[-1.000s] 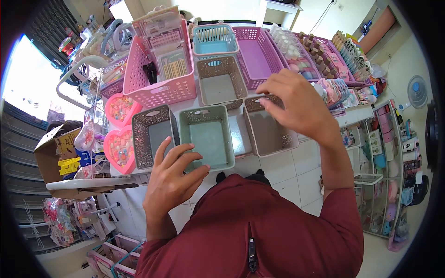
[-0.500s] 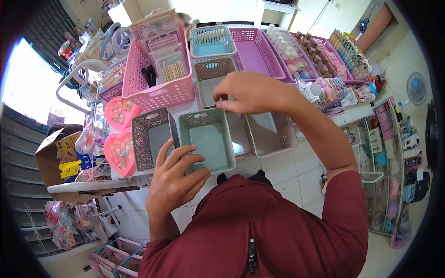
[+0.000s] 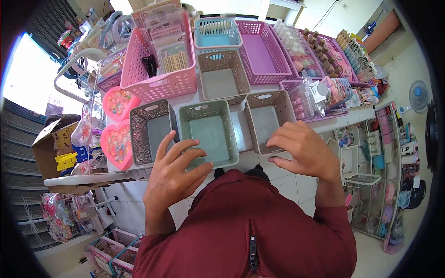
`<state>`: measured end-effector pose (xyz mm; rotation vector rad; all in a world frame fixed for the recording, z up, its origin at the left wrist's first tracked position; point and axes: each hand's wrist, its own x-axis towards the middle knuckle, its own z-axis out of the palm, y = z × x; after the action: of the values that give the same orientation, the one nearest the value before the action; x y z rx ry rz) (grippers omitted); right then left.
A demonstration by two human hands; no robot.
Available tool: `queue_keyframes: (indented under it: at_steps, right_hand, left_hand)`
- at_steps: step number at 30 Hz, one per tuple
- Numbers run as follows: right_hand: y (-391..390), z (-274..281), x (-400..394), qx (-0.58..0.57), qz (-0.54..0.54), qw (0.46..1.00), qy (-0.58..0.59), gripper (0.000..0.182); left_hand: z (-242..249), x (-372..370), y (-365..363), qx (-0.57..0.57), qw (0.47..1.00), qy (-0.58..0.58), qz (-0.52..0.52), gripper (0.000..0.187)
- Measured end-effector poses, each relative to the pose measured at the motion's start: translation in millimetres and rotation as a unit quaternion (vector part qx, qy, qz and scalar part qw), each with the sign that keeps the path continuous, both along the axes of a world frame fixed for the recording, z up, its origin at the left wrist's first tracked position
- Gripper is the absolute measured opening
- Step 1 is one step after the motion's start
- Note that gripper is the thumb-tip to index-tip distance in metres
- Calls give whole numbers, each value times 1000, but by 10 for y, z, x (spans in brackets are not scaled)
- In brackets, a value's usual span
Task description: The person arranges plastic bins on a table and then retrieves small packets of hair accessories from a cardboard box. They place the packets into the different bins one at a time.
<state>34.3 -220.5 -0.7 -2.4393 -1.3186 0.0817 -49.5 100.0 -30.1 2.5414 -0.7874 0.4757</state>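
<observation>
My left hand [image 3: 175,173] is open at the table's front edge, its fingers spread over the near rims of a dark grey basket [image 3: 137,134] and a sage green basket [image 3: 207,132]. My right hand [image 3: 303,150] hovers by the near right corner of a grey-brown basket [image 3: 265,121]. Its fingers are curved and its thumb stands apart, with the fingertips right at that rim. A taupe basket [image 3: 222,78] sits behind the green one. All of these baskets are upright with bare insides.
Behind stand a pink basket [image 3: 178,83] with packaged goods, a light blue basket [image 3: 218,45] and a purple basket [image 3: 259,51]. Heart-shaped pink boxes [image 3: 116,143] lie at left. Bottles and brushes fill purple trays [image 3: 320,76] at right. A shelf rack [image 3: 387,171] stands beyond.
My right hand has moved from the taupe basket at the back to the near corner of the grey-brown basket. My left hand stays about where it was. The camera view has shifted slightly.
</observation>
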Motion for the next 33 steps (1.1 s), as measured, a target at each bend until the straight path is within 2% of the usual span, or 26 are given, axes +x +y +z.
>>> queue_keyframes:
  at_steps: [5,7,9,11,12,13,14,15,16,17,19,20,21,22,23,24,25,26,27,28,30,31,33]
  right_hand:
    - [9,-11,-52,-4,-13,1000,-4,32]
    - [46,53,-117,90,-35,994,-60,31]
    - [27,196,-237,129,-15,990,-49,30]
    - [13,206,-325,168,11,985,-36,29]
    - [29,155,-358,194,87,975,60,27]
    - [46,82,-395,216,162,950,155,26]
    - [78,-140,-414,220,179,931,230,25]
    - [93,-470,-400,221,197,907,301,24]
    - [74,-777,-374,142,158,889,406,26]
    - [51,-1149,-349,59,117,855,502,30]
    - [-170,-2339,-349,13,28,830,557,44]
    - [-351,-3005,-442,-14,-7,829,558,51]
    - [-581,-3738,-573,-41,-41,830,554,58]
    - [-900,-4574,-762,-46,-26,833,550,58]
    - [-1144,-5398,-1097,-71,-37,819,568,69]
    - [-1171,-5024,-1186,-56,-105,708,696,73]
    - [-1226,-4671,-1286,-41,-171,571,802,76]
    - [-1310,-4716,-1318,-92,-180,606,769,74]
    - [-1452,-4788,-1338,-144,-190,641,730,73]
    - [-1591,-4888,-1311,-147,-186,645,726,73]
    - [-1938,-5240,-1298,-190,-15,755,628,65]
    - [-2126,-5368,-1317,-196,-10,753,628,65]
    - [-2420,-5591,-1261,-278,-66,791,541,58]
  left_hand:
    - [-10,23,9,10,1000,-11,-5,20]
    - [48,-1,-28,5,1000,-22,14,23]
    - [107,-59,-42,0,999,-33,37,27]
    - [130,-184,-28,-80,993,-81,8,35]
    - [98,-274,-27,-165,984,-51,-34,35]
    - [64,-310,-16,-163,985,-50,-26,35]
    - [13,-337,-7,-258,948,100,-159,35]
    - [-66,-360,-24,-341,864,240,-283,36]
    - [-275,-418,-65,-367,823,335,-276,35]
    - [-599,-499,-115,-390,772,426,-266,36]
    - [-1420,-676,-273,-375,764,521,-70,42]
    - [-2162,-991,-259,-379,767,514,-60,42]
    - [-2896,-1182,-359,-392,749,504,177,43]
    - [-3629,-1655,-311,-297,764,496,288,53]
    - [-4761,-2469,-171,-95,789,474,380,65]
    - [-5569,-3374,-71,-12,691,581,429,74]
    - [-5336,-3946,-201,-115,516,702,476,76]
    - [-5341,-3856,-255,-121,518,697,482,76]
    - [-5275,-4217,-416,-156,507,695,485,76]
    - [-5174,-4447,-472,-190,493,696,486,76]
    - [-4963,-4885,-865,-254,459,700,485,76]
    - [-4870,-5072,-954,-285,438,701,485,76]
    - [-4942,-5200,-1145,-351,398,696,483,75]
